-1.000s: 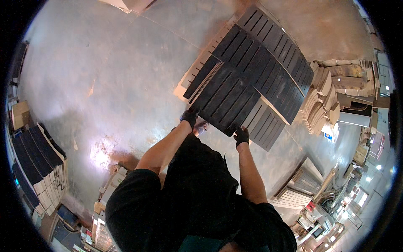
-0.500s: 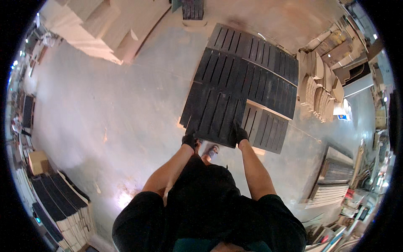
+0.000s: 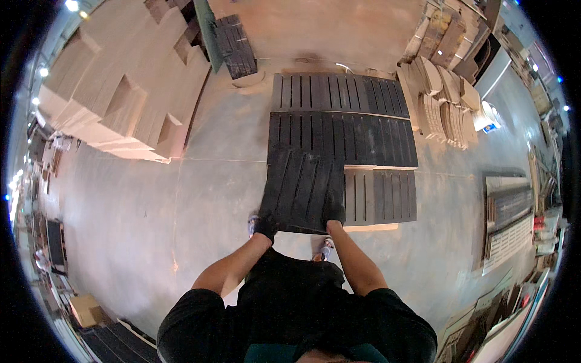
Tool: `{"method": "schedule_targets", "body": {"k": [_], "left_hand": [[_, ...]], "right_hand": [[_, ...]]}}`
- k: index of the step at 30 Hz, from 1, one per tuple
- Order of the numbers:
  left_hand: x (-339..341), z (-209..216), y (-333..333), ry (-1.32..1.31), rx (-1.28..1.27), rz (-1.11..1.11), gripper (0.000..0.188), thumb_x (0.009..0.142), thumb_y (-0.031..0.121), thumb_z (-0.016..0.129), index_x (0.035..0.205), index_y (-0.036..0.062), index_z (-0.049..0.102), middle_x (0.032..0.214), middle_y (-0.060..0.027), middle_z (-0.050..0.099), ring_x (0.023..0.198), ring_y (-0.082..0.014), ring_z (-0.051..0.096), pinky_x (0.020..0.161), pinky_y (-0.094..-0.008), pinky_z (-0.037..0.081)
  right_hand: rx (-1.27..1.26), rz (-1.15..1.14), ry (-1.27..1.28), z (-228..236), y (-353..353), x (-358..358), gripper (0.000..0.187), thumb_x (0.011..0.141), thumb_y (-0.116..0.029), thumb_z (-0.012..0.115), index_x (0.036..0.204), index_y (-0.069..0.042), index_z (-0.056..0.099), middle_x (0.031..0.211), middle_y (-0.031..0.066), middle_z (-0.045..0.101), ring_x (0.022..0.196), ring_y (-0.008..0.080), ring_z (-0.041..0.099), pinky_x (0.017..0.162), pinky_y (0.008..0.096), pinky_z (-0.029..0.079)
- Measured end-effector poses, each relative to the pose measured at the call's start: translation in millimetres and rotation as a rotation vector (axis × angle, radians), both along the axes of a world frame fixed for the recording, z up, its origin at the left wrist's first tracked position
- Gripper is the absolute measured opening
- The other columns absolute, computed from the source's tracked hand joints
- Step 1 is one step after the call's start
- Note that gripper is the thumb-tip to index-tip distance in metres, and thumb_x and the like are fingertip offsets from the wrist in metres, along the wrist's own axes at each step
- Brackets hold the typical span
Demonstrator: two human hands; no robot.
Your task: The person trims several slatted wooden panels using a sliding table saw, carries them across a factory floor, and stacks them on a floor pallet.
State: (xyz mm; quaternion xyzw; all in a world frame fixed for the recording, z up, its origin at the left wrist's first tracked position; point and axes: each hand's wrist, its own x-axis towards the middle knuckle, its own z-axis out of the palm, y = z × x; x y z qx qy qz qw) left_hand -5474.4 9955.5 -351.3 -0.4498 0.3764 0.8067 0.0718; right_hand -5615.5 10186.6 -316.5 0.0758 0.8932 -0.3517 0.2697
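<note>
Both my hands wear black gloves and grip a dark slotted panel [image 3: 301,190] by its near corners. My left hand [image 3: 265,226] is closed on the left corner, and my right hand [image 3: 334,213] closes on the right side edge. The fingers under the panel are hidden. Its far end overlaps a block of similar black slotted panels [image 3: 363,139] laid in rows in front of me. Right of the held panel, a lower greyer slotted panel [image 3: 394,196] shows, with a pale wooden edge beneath it.
Large stacks of pale boards [image 3: 121,115] stand at the far left. Curved wooden pieces [image 3: 445,115] are piled at the far right beside a white bucket [image 3: 487,118]. More slatted panels [image 3: 508,218] lie to the right. A cardboard box [image 3: 88,310] sits at the near left.
My view has turned, so the panel block now looks squarer to me and lower in the picture. Both hands keep their hold on the panel, which now sits slightly skewed against the rows.
</note>
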Motion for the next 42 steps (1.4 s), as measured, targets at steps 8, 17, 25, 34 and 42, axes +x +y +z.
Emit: {"method": "schedule_targets", "body": {"k": [8, 17, 25, 34, 42], "left_hand": [[-166.4, 93.9, -90.4, 0.135, -0.175, 0.544, 0.035, 0.088, 0.016, 0.058, 0.122, 0.0075, 0.053, 0.114, -0.009, 0.058, 0.097, -0.0238, 0.057, 0.08, -0.0356, 0.051], [-330.0, 8.8, -235.9, 0.176, -0.234, 0.073, 0.066, 0.071, 0.014, 0.08, 0.121, 0.0107, 0.037, 0.123, -0.0133, 0.049, 0.108, -0.0291, 0.051, 0.087, -0.0426, 0.047], [-398.3, -19.2, -255.0, 0.199, -0.25, -0.167, 0.07, 0.069, 0.019, 0.082, 0.122, 0.011, 0.038, 0.122, -0.0135, 0.048, 0.103, -0.0296, 0.051, 0.085, -0.0457, 0.048], [-408.1, -65.8, -269.0, 0.136, -0.058, -0.311, 0.052, 0.08, 0.011, 0.071, 0.125, 0.0072, 0.044, 0.117, -0.013, 0.057, 0.102, -0.0303, 0.056, 0.086, -0.044, 0.05], [-401.6, -85.0, -264.0, 0.204, -0.088, -0.279, 0.052, 0.086, 0.029, 0.063, 0.128, 0.0026, 0.048, 0.121, -0.0141, 0.056, 0.106, -0.0306, 0.055, 0.092, -0.0439, 0.045]], "right_hand": [[-0.697, -0.823, -0.029, 85.8, -172.2, -64.5, 0.059, 0.091, -0.046, 0.047, 0.129, -0.001, 0.046, 0.127, 0.0137, 0.05, 0.116, 0.0291, 0.045, 0.096, 0.0361, 0.035], [-0.196, -1.505, -0.193, 46.9, -315.4, -130.0, 0.09, 0.073, -0.075, 0.054, 0.091, 0.012, 0.065, 0.091, 0.0234, 0.067, 0.089, 0.0322, 0.063, 0.079, 0.0409, 0.046], [-0.751, -1.842, 0.215, -32.5, -364.1, -158.0, 0.075, 0.08, -0.061, 0.06, 0.108, 0.008, 0.06, 0.106, 0.0153, 0.064, 0.093, 0.0278, 0.059, 0.085, 0.0334, 0.045], [-0.054, -1.089, -0.232, -11.9, -341.9, -126.9, 0.043, 0.086, -0.032, 0.06, 0.12, -0.007, 0.052, 0.117, 0.0161, 0.056, 0.108, 0.0263, 0.053, 0.089, 0.0355, 0.043], [-0.396, -0.585, 0.074, 26.3, -252.7, 13.5, 0.025, 0.087, -0.023, 0.058, 0.104, -0.004, 0.056, 0.098, 0.0115, 0.059, 0.097, 0.0225, 0.056, 0.086, 0.0328, 0.043]]}}
